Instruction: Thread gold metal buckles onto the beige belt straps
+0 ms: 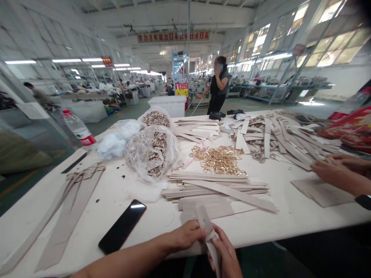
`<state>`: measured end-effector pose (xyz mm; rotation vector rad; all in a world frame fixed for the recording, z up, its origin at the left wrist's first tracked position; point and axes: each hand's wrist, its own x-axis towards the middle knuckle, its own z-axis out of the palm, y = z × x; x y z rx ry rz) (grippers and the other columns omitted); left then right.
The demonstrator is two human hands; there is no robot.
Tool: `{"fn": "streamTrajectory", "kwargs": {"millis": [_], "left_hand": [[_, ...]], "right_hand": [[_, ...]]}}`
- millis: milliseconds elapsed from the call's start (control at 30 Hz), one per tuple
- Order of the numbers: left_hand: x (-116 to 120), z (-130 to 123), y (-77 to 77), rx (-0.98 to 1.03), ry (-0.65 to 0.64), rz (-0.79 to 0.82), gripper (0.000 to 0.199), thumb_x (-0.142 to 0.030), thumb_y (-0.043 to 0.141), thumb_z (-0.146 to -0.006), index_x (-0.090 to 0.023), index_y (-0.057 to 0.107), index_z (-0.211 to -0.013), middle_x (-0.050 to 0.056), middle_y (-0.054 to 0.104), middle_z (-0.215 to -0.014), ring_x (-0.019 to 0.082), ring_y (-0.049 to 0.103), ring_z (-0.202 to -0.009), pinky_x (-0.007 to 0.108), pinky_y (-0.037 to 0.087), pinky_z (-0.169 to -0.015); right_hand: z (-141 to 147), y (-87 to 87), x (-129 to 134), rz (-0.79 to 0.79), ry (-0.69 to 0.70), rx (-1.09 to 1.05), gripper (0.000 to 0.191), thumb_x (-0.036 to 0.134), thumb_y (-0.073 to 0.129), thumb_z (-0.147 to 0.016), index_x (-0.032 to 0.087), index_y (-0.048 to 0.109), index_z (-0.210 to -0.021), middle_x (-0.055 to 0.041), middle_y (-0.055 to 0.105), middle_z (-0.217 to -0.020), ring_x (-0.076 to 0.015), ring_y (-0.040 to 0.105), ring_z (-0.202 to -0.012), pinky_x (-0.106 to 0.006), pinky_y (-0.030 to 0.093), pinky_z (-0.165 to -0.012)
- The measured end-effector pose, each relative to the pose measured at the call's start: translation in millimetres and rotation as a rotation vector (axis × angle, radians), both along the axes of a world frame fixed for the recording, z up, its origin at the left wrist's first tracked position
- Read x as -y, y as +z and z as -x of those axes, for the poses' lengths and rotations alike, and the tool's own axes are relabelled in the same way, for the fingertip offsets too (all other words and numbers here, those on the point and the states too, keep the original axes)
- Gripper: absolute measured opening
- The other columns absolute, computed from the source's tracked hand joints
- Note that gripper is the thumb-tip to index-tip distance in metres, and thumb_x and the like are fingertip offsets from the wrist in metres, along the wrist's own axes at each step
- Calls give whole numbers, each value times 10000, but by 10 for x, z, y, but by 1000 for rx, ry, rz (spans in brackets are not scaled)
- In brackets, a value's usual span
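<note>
narrow beige strap (pixel 205 221) — pinched mid-length, lower end dangling down

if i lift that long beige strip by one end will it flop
The long beige strip probably stays fairly stiff: it lies straight across the stack. Being thin, it is likely light, though the far end may droop a little.

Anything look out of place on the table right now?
Small dark specks lie scattered on the white worktable beside the clear plastic bag of metal fittings; they look like stray debris.
</note>
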<state>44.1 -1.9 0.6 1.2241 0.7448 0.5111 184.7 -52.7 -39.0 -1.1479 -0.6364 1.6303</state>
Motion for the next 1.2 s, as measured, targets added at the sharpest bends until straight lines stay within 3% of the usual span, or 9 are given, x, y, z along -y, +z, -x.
{"fn": "streamTrajectory", "kwargs": {"millis": [133, 233, 367, 533, 700, 867, 1000, 1133, 1200], "left_hand": [[-354, 224, 122, -145, -40, -111, 571, -477, 649, -743, -170, 565, -1217, 83, 629, -1091, 217, 573, -932, 288, 446, -777], [-772, 555, 167, -358, 14, -243, 445, -412, 518, -836, -164, 563, -1203, 82, 638, -1058, 196, 607, -869, 258, 468, -680], [-1288, 926, 54, -921, 236, -717, 256, -248, 479, -825, -178, 669, -982, 58, 640, -963, 185, 590, -879, 286, 449, -806], [-1483, 951, -123, -997, 192, -779, 105, -203, 596, -704, -194, 660, -787, 63, 599, -990, 225, 550, -980, 319, 426, -868], [-1544, 1068, -28, -929, 275, -704, 68, -183, 622, -631, -166, 580, -681, 78, 604, -931, 259, 549, -989, 359, 429, -874], [-1489, 1224, 147, -743, 377, -455, 175, -320, 480, -779, -153, 532, -775, 70, 642, -758, 197, 636, -738, 291, 504, -612], [-1242, 1016, 249, -542, 357, -298, 271, -410, 427, -826, -151, 502, -853, 76, 658, -814, 152, 645, -700, 225, 493, -531], [-982, 675, 414, -172, 319, 18, 279, -396, 617, -744, -153, 505, -823, 50, 652, -809, 115, 620, -644, 167, 444, -477], [-886, 523, 517, -86, 273, 76, 289, -359, 686, -708, -150, 525, -825, 46, 656, -800, 121, 629, -660, 159, 435, -481]], "right_hand": [[78, 68, -164, 9, -8, -53, 529, 562, 662, -690, 172, 568, -1034, 49, 518, -456, -60, 370, -339, -145, 247, -320], [109, 73, -259, 69, -47, 8, 466, 544, 735, -622, 170, 587, -857, 76, 470, -457, -27, 305, -318, -135, 213, -294], [124, 11, -296, 136, -103, -23, 503, 560, 763, -565, 187, 567, -839, 77, 484, -505, -33, 334, -354, -132, 227, -299], [146, -43, -287, 145, -47, 9, 513, 597, 731, -585, 184, 570, -842, 67, 494, -515, -44, 348, -370, -147, 245, -309], [139, -59, -285, 119, -62, 15, 485, 590, 718, -611, 184, 561, -825, 73, 468, -504, -45, 334, -378, -147, 233, -312], [162, -64, -285, 118, -69, 6, 487, 579, 731, -595, 174, 576, -818, 69, 467, -503, -46, 339, -379, -153, 240, -318], [144, 81, -282, 94, -158, -77, 415, 530, 728, -635, 180, 545, -764, 76, 432, -524, -39, 347, -408, -132, 241, -337], [52, 316, -278, 21, -193, -181, 399, 531, 642, -724, 175, 475, -659, 64, 438, -530, -21, 298, -384, -129, 202, -326], [13, 424, -264, 0, -174, -170, 385, 522, 617, -750, 168, 489, -670, 50, 472, -543, -17, 294, -376, -132, 197, -321]]}}
